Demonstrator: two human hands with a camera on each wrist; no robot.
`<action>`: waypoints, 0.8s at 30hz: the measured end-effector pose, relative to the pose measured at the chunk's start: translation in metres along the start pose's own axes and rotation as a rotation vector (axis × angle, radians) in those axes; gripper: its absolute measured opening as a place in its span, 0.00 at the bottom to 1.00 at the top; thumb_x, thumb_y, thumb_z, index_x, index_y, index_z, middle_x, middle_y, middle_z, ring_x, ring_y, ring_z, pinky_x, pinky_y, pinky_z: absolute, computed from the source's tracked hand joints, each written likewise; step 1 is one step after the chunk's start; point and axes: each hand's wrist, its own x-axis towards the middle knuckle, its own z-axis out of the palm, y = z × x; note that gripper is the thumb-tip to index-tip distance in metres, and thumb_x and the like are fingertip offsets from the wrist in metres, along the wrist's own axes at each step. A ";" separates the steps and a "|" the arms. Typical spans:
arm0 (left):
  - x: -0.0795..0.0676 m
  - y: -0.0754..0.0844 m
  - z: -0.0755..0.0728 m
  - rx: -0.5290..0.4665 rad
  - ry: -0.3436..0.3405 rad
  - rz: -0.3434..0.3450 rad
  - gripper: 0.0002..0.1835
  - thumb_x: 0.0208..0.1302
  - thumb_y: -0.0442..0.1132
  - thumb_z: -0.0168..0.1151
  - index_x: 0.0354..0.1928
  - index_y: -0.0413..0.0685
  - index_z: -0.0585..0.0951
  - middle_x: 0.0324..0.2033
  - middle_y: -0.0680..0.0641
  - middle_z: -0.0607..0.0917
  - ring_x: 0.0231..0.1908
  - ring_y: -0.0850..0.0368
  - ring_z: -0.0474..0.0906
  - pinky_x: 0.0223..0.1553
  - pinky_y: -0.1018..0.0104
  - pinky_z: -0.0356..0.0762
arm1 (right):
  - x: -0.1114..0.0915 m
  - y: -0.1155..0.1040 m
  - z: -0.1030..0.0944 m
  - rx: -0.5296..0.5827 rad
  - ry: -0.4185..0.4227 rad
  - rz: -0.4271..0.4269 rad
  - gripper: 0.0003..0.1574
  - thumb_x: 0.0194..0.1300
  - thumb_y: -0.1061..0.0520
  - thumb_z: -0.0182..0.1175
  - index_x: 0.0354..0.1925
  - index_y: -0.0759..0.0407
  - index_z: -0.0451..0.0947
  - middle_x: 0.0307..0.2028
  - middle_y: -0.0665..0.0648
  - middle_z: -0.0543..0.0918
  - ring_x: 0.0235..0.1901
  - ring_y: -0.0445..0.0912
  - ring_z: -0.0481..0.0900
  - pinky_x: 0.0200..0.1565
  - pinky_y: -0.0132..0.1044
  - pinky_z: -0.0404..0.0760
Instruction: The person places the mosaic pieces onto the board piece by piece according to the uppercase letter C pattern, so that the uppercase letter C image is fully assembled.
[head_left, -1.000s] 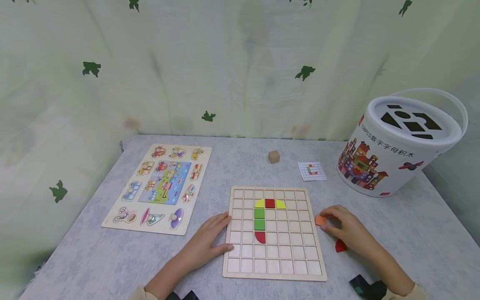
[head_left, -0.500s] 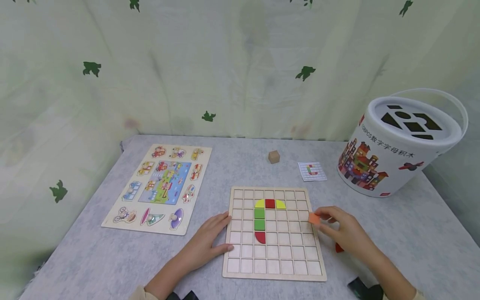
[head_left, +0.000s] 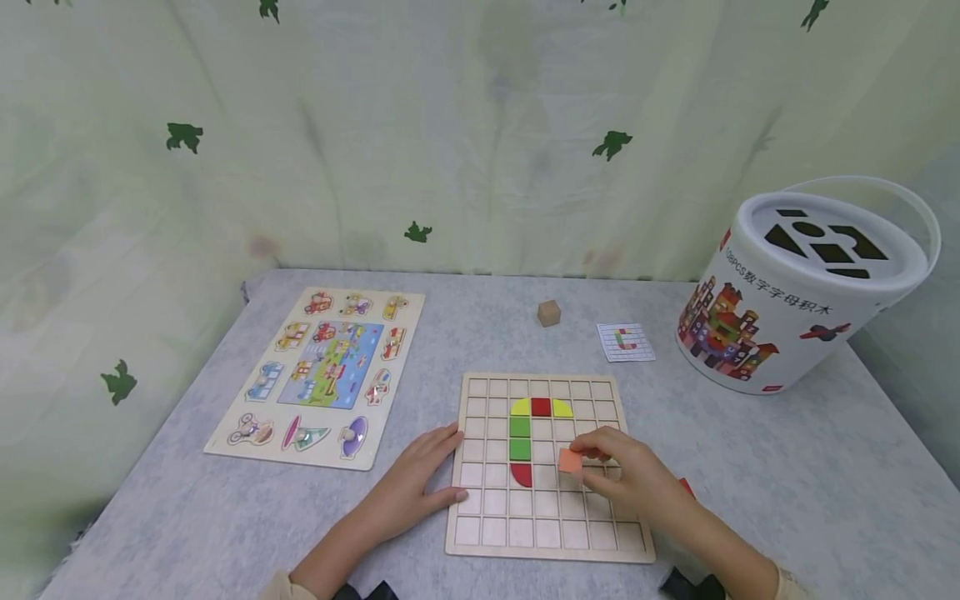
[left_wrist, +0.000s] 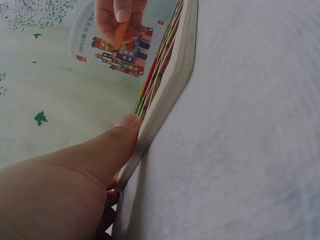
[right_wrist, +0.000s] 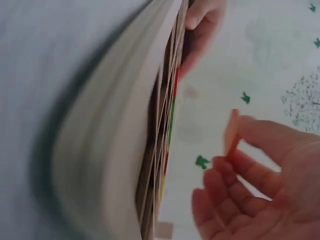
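Observation:
A square orange tile [head_left: 570, 460] is pinched between the thumb and fingers of my right hand [head_left: 626, 471]. The hand is over the right half of a wooden grid board [head_left: 551, 553]; in the right wrist view the tile [right_wrist: 231, 133] is held apart from the board. My left hand [head_left: 412, 475] rests at the board's left edge, thumb and fingertips touching it, as the left wrist view of the thumb [left_wrist: 110, 145] shows. On the grid lie two yellow quarter-rounds [head_left: 520, 407], a red square [head_left: 540, 407], two green squares [head_left: 519, 437] and a red quarter-round [head_left: 521, 475].
A red piece [head_left: 686, 487] lies right of the board, partly hidden by my right hand. Behind stand a wooden cube [head_left: 549, 313], a pattern card [head_left: 626, 342] and a white bucket [head_left: 795, 292]. A picture puzzle board [head_left: 315, 379] lies at the left.
My right hand has carried the orange tile leftward from the table beside the board to over the grid. The left hand has stayed at the board's edge.

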 end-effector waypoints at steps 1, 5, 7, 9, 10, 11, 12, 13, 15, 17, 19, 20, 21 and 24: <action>0.000 0.000 0.000 0.001 0.001 0.000 0.41 0.56 0.60 0.56 0.65 0.43 0.61 0.65 0.46 0.58 0.64 0.50 0.51 0.61 0.51 0.53 | 0.001 0.001 0.003 0.012 -0.019 0.005 0.15 0.55 0.60 0.64 0.43 0.51 0.77 0.39 0.42 0.76 0.37 0.41 0.74 0.39 0.35 0.76; 0.000 -0.001 0.001 0.010 0.010 0.008 0.41 0.55 0.60 0.56 0.65 0.42 0.62 0.65 0.46 0.59 0.64 0.50 0.51 0.60 0.52 0.53 | 0.004 0.006 0.015 0.021 -0.077 0.029 0.13 0.56 0.52 0.63 0.42 0.49 0.77 0.39 0.40 0.76 0.40 0.38 0.72 0.43 0.34 0.75; 0.000 -0.001 0.001 0.013 0.013 0.010 0.41 0.55 0.60 0.56 0.65 0.43 0.62 0.65 0.46 0.59 0.64 0.50 0.51 0.60 0.52 0.53 | 0.005 0.008 0.019 0.003 -0.093 0.040 0.13 0.57 0.50 0.62 0.42 0.48 0.77 0.39 0.39 0.75 0.40 0.37 0.71 0.44 0.34 0.74; 0.000 -0.001 0.001 0.014 0.013 0.012 0.41 0.55 0.60 0.56 0.65 0.43 0.62 0.65 0.46 0.59 0.64 0.51 0.51 0.60 0.52 0.53 | 0.007 0.009 0.023 -0.012 -0.104 0.050 0.12 0.57 0.48 0.62 0.41 0.47 0.77 0.38 0.38 0.74 0.38 0.37 0.70 0.42 0.32 0.73; 0.000 -0.001 0.001 0.013 0.014 0.014 0.41 0.55 0.60 0.56 0.65 0.43 0.62 0.65 0.46 0.59 0.64 0.51 0.51 0.60 0.52 0.53 | 0.007 0.010 0.025 -0.018 -0.105 0.043 0.12 0.57 0.48 0.62 0.41 0.47 0.78 0.38 0.39 0.74 0.38 0.37 0.70 0.41 0.32 0.73; 0.000 -0.001 0.001 0.012 0.014 0.015 0.41 0.55 0.60 0.56 0.65 0.43 0.62 0.65 0.46 0.59 0.64 0.51 0.51 0.60 0.52 0.53 | 0.008 0.011 0.026 -0.021 -0.106 0.038 0.12 0.56 0.49 0.63 0.40 0.47 0.78 0.38 0.39 0.74 0.37 0.37 0.70 0.40 0.31 0.73; 0.000 -0.001 0.001 0.011 0.014 0.014 0.41 0.55 0.61 0.56 0.65 0.43 0.62 0.65 0.46 0.59 0.64 0.51 0.51 0.60 0.52 0.53 | 0.008 0.011 0.028 -0.026 -0.108 0.036 0.12 0.56 0.49 0.63 0.40 0.47 0.78 0.37 0.39 0.74 0.37 0.37 0.70 0.40 0.31 0.73; 0.000 -0.001 0.001 0.011 0.015 0.016 0.41 0.55 0.61 0.55 0.65 0.43 0.62 0.65 0.46 0.59 0.64 0.50 0.51 0.60 0.52 0.53 | 0.009 0.011 0.028 -0.031 -0.111 0.033 0.13 0.55 0.48 0.64 0.40 0.46 0.78 0.37 0.39 0.74 0.37 0.37 0.70 0.40 0.30 0.73; 0.000 -0.001 0.001 0.008 0.014 0.013 0.41 0.55 0.61 0.55 0.65 0.43 0.62 0.65 0.47 0.59 0.64 0.50 0.51 0.61 0.52 0.52 | 0.009 0.012 0.030 -0.043 -0.109 0.023 0.14 0.54 0.48 0.64 0.41 0.47 0.78 0.37 0.39 0.73 0.37 0.36 0.69 0.41 0.30 0.73; 0.000 -0.001 0.001 0.009 0.013 0.012 0.41 0.55 0.61 0.55 0.65 0.43 0.62 0.65 0.46 0.59 0.64 0.50 0.51 0.61 0.52 0.53 | 0.009 0.012 0.030 -0.054 -0.105 0.020 0.14 0.54 0.48 0.64 0.40 0.46 0.78 0.37 0.39 0.73 0.37 0.36 0.69 0.41 0.30 0.73; 0.000 -0.001 0.001 0.012 0.014 0.011 0.41 0.55 0.61 0.55 0.65 0.44 0.62 0.65 0.46 0.59 0.64 0.50 0.51 0.61 0.52 0.52 | 0.009 0.012 0.031 -0.063 -0.095 0.005 0.13 0.55 0.49 0.64 0.40 0.47 0.78 0.36 0.39 0.73 0.36 0.36 0.70 0.40 0.30 0.73; 0.000 -0.001 0.001 0.014 0.014 0.012 0.41 0.55 0.60 0.56 0.65 0.43 0.62 0.65 0.46 0.59 0.64 0.50 0.51 0.61 0.52 0.52 | 0.009 0.012 0.032 -0.065 -0.085 -0.007 0.12 0.55 0.51 0.64 0.40 0.47 0.78 0.36 0.39 0.73 0.35 0.36 0.70 0.39 0.30 0.73; 0.000 0.000 0.001 0.016 0.014 0.013 0.41 0.55 0.60 0.56 0.65 0.43 0.62 0.65 0.46 0.59 0.64 0.50 0.52 0.61 0.52 0.53 | 0.009 0.012 0.032 -0.070 -0.076 -0.019 0.11 0.56 0.52 0.64 0.39 0.47 0.78 0.36 0.39 0.74 0.35 0.36 0.69 0.38 0.30 0.73; 0.000 0.000 0.001 0.018 0.017 0.015 0.40 0.55 0.60 0.56 0.65 0.43 0.62 0.65 0.46 0.59 0.64 0.49 0.52 0.61 0.51 0.53 | 0.010 0.012 0.035 -0.082 -0.050 -0.051 0.10 0.56 0.54 0.64 0.38 0.46 0.78 0.35 0.39 0.74 0.33 0.35 0.69 0.35 0.29 0.71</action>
